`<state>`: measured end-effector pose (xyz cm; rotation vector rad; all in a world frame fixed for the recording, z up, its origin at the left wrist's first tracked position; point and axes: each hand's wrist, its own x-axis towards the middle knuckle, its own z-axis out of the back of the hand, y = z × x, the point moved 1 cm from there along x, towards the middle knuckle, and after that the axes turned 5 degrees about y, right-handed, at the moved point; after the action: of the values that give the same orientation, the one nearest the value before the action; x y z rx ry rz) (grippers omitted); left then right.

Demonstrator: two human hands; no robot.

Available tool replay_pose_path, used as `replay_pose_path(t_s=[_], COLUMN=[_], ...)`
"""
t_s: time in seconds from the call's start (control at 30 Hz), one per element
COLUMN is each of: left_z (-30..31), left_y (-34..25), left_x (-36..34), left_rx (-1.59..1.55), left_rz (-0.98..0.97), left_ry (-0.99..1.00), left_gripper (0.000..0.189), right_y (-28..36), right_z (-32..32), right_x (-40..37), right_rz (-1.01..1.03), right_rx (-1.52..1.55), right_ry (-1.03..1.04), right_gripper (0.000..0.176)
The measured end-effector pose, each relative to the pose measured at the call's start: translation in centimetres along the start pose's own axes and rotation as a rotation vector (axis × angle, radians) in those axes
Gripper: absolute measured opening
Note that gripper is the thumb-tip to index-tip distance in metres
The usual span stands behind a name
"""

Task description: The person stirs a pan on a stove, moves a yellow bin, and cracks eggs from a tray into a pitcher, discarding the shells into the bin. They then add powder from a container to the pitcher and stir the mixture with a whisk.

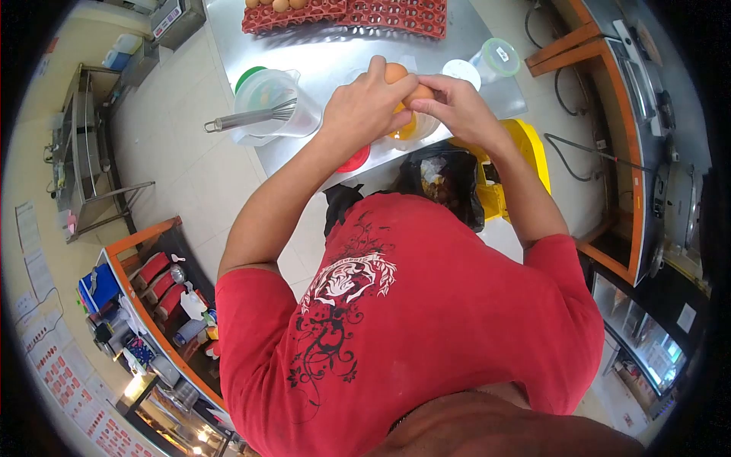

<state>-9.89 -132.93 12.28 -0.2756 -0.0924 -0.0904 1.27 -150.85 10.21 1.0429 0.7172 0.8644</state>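
Observation:
Over a clear container (423,131) with yellow egg in it, both hands meet around brown eggs. My left hand (364,105) has its fingers bent round an egg (395,72). A second brown eggshell (419,95) sits between the two hands, and the fingers of my right hand (458,108) press on it. To the left, a whisk (251,119) rests in a translucent plastic jug (304,116). A red lid (354,158) lies by the table's near edge, below my left wrist.
Red egg trays (396,17) with eggs stand at the back of the metal table (228,38). A white lid (461,73) and a green-lidded container (499,58) are at the right. Below the near edge, a black-bagged bin (449,186) adjoins a yellow bin (531,152).

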Motion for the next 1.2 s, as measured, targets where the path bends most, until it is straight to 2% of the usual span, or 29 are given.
replay_pose_path(t_s=[0.1,0.2,0.3,0.4,0.5,0.6,0.73,0.83,0.87,0.97,1.07,1.17,1.2], left_z=[-0.3,0.0,0.3,0.5,1.5,1.4,1.8,-0.9,-0.5,-2.0,-2.6,-2.1,-2.6], left_y=[0.6,0.5,0.4,0.1,-0.4,0.7,2.2,2.8,2.0,0.8,-1.1,-2.2,-2.2], left_x=[-0.2,-0.3,-0.2,0.0,-0.3,-1.1,-1.6,-1.5,-1.3,-0.2,1.1,2.0,2.2], left_rx=[0.03,0.049,0.053,0.039,-0.051,-0.194,-0.468,-0.957,-1.038,-1.113,-1.073,-0.994,-1.021], left_rz=[-0.016,-0.025,-0.031,-0.035,-0.03,0.037,0.059,0.167,0.2,0.188,0.14,0.108,0.097], left_ry=[0.03,0.061,0.053,0.013,0.028,-0.028,-0.235,-0.236,-0.23,-0.129,-0.03,0.083,0.086], left_gripper=[0.047,0.045,0.043,0.042,0.039,0.041,0.037,0.05,0.049,0.046,0.047,0.051,0.05], right_y=[0.7,2.7,3.5,1.7,1.8,1.0,-1.6,-2.8,-2.7,-0.4,3.5,2.3,2.4], right_z=[0.3,1.1,1.2,0.5,1.2,2.5,3.4,3.3,3.2,3.1,1.2,0.7,0.9], right_x=[-0.1,-0.1,0.1,-0.1,-1.4,-3.9,-8.8,-11.3,-10.8,-8.8,-6.3,-4.7,-4.7], right_rz=[0.052,-0.032,-0.076,-0.129,-0.108,-0.112,-0.236,-0.318,-0.188,-0.154,0.269,0.433,0.412], right_rx=[-0.133,-0.493,-0.385,0.022,0.076,0.264,0.374,-0.516,-0.559,-0.2,-0.23,-0.369,-0.352], right_ry=[-0.029,0.061,0.117,0.046,0.017,0.068,0.254,0.308,0.196,-0.065,-0.258,-0.263,-0.271], right_gripper=[0.04,0.045,0.047,0.046,0.041,0.039,0.048,0.048,0.054,0.057,0.054,0.048,0.047])
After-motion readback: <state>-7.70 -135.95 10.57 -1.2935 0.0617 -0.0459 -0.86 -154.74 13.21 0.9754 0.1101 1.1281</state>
